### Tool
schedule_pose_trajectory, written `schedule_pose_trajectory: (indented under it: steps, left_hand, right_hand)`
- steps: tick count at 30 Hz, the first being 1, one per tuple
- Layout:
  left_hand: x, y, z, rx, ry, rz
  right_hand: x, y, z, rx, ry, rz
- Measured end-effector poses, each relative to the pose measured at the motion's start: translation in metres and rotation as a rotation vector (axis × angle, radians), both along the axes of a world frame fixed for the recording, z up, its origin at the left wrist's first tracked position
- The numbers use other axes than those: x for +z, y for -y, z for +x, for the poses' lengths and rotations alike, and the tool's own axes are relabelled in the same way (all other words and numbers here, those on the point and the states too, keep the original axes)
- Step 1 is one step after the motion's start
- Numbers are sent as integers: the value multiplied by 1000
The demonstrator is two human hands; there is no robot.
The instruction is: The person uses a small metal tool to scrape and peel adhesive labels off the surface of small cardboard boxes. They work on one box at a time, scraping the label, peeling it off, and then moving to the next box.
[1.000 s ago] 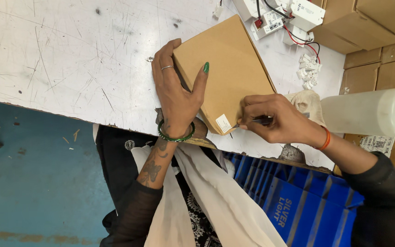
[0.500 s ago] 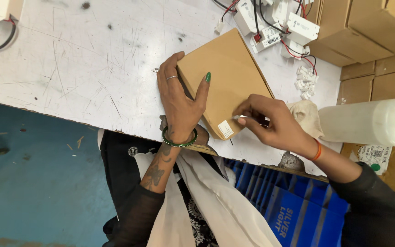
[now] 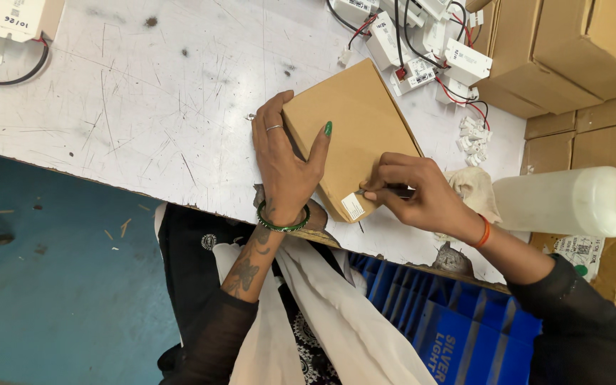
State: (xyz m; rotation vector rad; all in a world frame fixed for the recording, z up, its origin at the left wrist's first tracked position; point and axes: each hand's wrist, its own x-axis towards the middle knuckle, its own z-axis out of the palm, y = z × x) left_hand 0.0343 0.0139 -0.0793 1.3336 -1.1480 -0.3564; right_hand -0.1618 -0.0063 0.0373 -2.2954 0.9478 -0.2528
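At frame centre, the left hand [image 3: 283, 160] presses flat on a brown box [image 3: 354, 132] on the bench [image 3: 144, 107]; the right hand [image 3: 422, 192] pinches a thin tool [image 3: 393, 190] — mostly hidden — beside the box's white label [image 3: 353, 207].

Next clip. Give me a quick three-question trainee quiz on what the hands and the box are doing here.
1. True or false: the left hand lies flat on the brown cardboard box.
2. Which corner of the box carries the small white label: nearest the person or farthest away?
3. The right hand pinches: A) a slim dark tool, B) the plastic bottle, C) a cable.

Key: 1 true; 2 nearest the person; 3 A.
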Motion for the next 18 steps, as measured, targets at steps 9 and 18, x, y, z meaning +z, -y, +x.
schedule_pose_trajectory:
  steps: [9,18]
  left_hand:
    - [0,1,-2,13,9,-23]
    - [2,0,0,18,18,-25]
  right_hand:
    - [-2,2,-1,-57,-13,115]
    - [11,-13,14,-188,-57,16]
